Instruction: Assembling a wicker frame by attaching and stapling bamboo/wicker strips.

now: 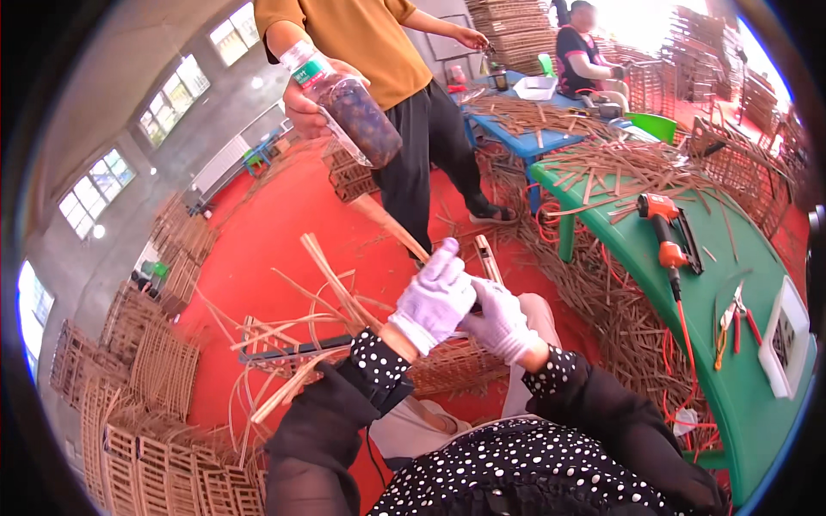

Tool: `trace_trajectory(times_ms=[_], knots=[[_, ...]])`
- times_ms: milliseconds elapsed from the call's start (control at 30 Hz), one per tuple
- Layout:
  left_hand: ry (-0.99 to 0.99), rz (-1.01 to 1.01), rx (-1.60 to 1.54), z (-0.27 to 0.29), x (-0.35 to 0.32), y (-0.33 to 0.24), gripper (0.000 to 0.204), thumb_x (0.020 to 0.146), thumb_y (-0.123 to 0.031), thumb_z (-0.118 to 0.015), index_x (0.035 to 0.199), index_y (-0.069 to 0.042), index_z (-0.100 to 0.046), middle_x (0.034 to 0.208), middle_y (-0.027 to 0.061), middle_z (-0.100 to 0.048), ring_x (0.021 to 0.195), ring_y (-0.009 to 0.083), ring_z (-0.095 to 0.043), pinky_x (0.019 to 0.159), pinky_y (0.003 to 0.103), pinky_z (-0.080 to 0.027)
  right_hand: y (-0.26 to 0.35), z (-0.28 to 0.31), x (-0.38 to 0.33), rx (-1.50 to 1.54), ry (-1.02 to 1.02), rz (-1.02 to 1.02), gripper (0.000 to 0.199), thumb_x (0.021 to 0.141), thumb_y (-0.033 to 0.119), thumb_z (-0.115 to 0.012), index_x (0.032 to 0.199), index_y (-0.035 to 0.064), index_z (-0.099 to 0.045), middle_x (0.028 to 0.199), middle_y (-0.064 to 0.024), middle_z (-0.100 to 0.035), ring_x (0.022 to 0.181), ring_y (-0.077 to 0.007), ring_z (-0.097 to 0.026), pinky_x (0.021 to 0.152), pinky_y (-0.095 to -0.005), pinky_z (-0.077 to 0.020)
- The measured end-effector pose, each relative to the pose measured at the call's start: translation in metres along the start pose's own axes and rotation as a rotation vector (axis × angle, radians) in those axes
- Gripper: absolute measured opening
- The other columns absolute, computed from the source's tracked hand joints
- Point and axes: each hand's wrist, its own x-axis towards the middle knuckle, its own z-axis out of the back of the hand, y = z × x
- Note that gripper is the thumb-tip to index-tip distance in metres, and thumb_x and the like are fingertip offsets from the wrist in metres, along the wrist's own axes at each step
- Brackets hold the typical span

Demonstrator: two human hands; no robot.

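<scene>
My left hand (433, 297), in a pale lilac glove, is closed in front of my lap. A flat bamboo strip (387, 225) runs up and left from its fingers. Close against it, my gloved right hand (500, 320) is closed too; what it grips is hidden. Just beyond that hand rises a narrow brown piece with a shiny end (488, 258), its kind unclear. Below both hands a woven bamboo basket (456, 368) lies across my legs, partly covered. Loose bamboo strips (334, 273) fan out beside my left forearm.
A standing person holds out a plastic bottle of dark contents (353, 112) above my hands. On the green table (619, 249) at right lie an orange nail gun (669, 232), pliers (736, 314), a white tray (785, 340) and bamboo scraps. Stacked woven frames (155, 361) stand left; another person sits far right.
</scene>
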Motion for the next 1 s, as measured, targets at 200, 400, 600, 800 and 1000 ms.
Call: trace_trajectory(times_ms=[200,400,600,800,1000], knots=[[-0.397,0.063,0.028,0.03,-0.041,-0.014,0.02,0.073,-0.016,-0.066,0.093,-0.016,-0.06,0.109,0.0045,-0.053,0.115,0.0284,-0.044,0.104,0.053,-0.028,-0.022,-0.009,0.01,-0.008,-0.012,0.098,0.011,0.084,0.015,-0.057,0.086,0.0057,-0.061,0.075,-0.0121,-0.063,0.07,-0.0307,-0.061,0.064,-0.0378,-0.0472],[-0.366,0.014,0.218,-0.015,-0.085,-0.024,0.033,0.078,-0.024,-0.065,0.11,-0.019,-0.058,0.13,0.0067,-0.047,0.128,0.0285,-0.034,0.106,0.056,-0.016,-0.035,-0.008,0.022,0.45,-0.045,-0.255,0.025,0.094,0.02,-0.049,0.089,-0.0009,-0.06,0.073,-0.0078,-0.063,0.072,-0.0148,-0.064,0.066,-0.0282,-0.0507],[-0.056,0.419,-0.243,-0.037,-0.038,-0.008,0.046,0.077,-0.04,-0.066,0.111,-0.01,-0.057,0.11,0.0139,-0.057,0.113,0.0311,-0.05,0.097,0.044,-0.038,-0.029,-0.005,0.031,0.981,-0.152,-0.402,0.022,0.094,0.021,-0.049,0.089,0.0012,-0.057,0.078,-0.0072,-0.059,0.075,-0.0172,-0.062,0.07,-0.0301,-0.0514],[0.337,0.482,-0.407,-0.072,-0.025,-0.005,0.042,0.079,-0.055,-0.056,0.096,-0.017,-0.059,0.085,0.0119,-0.065,0.079,0.0302,-0.064,0.066,0.044,-0.051,-0.026,0.005,0.045,1.296,-0.306,-0.77,0.027,0.09,0.03,-0.048,0.069,0.013,-0.045,0.051,0.0016,-0.038,0.041,-0.0123,-0.035,0.041,-0.0291,-0.0346],[0.373,0.554,-0.254,-0.07,-0.019,0.001,0.045,0.077,-0.057,-0.057,0.088,-0.013,-0.06,0.076,0.0102,-0.065,0.068,0.0307,-0.064,0.058,0.042,-0.051,0.002,0.008,0.062,0.981,-0.271,-0.64,0.023,0.083,0.019,-0.05,0.064,0.0065,-0.052,0.052,-0.0002,-0.044,0.042,-0.0106,-0.039,0.04,-0.0253,-0.0289]])
